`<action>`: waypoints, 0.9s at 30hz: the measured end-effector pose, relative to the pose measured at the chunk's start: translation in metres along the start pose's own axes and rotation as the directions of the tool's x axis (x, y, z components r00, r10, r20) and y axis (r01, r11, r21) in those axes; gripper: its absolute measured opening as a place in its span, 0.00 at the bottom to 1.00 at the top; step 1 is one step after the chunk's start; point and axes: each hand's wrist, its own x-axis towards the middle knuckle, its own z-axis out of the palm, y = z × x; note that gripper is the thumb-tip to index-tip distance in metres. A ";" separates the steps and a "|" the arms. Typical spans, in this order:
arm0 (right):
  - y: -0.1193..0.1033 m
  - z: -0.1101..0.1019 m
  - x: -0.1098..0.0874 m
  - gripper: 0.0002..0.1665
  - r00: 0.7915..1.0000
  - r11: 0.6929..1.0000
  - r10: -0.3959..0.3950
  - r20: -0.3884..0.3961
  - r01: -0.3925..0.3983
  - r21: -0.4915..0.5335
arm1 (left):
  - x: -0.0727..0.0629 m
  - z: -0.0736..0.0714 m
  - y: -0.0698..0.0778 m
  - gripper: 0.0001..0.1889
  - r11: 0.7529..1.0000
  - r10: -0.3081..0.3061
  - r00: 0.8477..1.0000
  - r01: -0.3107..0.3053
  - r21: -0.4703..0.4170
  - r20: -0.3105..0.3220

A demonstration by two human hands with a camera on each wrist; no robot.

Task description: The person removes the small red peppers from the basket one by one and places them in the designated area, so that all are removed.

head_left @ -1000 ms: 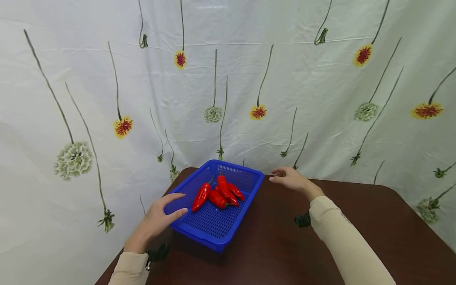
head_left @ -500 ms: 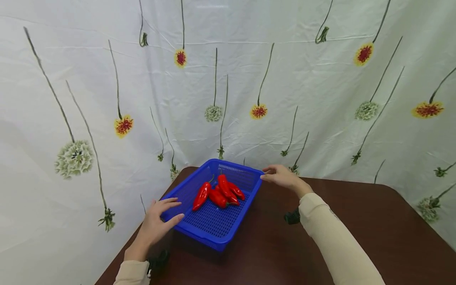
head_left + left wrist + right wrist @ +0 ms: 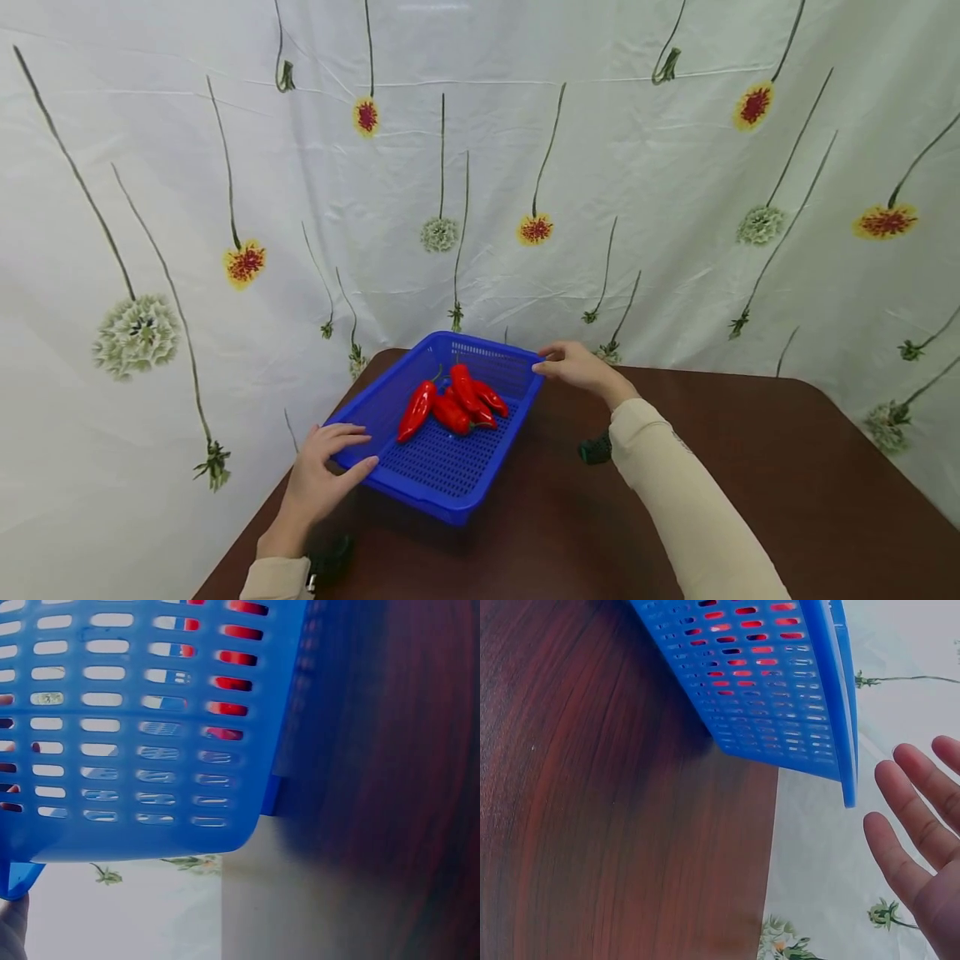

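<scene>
A blue plastic basket point(image 3: 450, 504) with slotted walls stands on the table, and several glossy red peppers point(image 3: 416, 412) lie in it. At its left corner is my left hand point(image 3: 318, 479), with fingers extended over the rim and thumb apart from them. The left wrist view has one fingertip point(image 3: 13, 930) touching the basket's rim at the lower left. By the far right corner I hold out my right hand point(image 3: 581, 371). Its straight, spread fingers point(image 3: 904, 799) show beside the rim in the right wrist view, with a gap to it there; thumb contact cannot be told.
The dark brown wooden table point(image 3: 675, 467) extends to the right of the basket and in front of it. A white cloth point(image 3: 645, 167) printed with flowers hangs behind the table and along its left side.
My right hand has moved left to the basket's far right corner. The left hand has shifted slightly left onto the near left corner. The basket and peppers stay put; the view has turned slightly.
</scene>
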 end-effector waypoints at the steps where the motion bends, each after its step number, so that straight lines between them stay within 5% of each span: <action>1: -0.001 0.000 0.000 0.32 1.000 1.000 -0.003 0.001 0.003 0.001 | 0.000 0.000 0.000 0.15 1.000 0.000 1.000 0.000 0.004 -0.007; 10: -0.014 0.005 0.006 0.31 1.000 1.000 -0.017 0.009 0.017 0.015 | -0.001 0.003 -0.002 0.13 0.999 0.034 0.997 -0.033 0.013 -0.071; 27: -0.033 0.025 0.021 0.32 0.999 0.999 -0.007 0.051 0.005 0.045 | -0.002 0.005 -0.008 0.13 0.999 0.050 0.994 -0.050 0.009 -0.092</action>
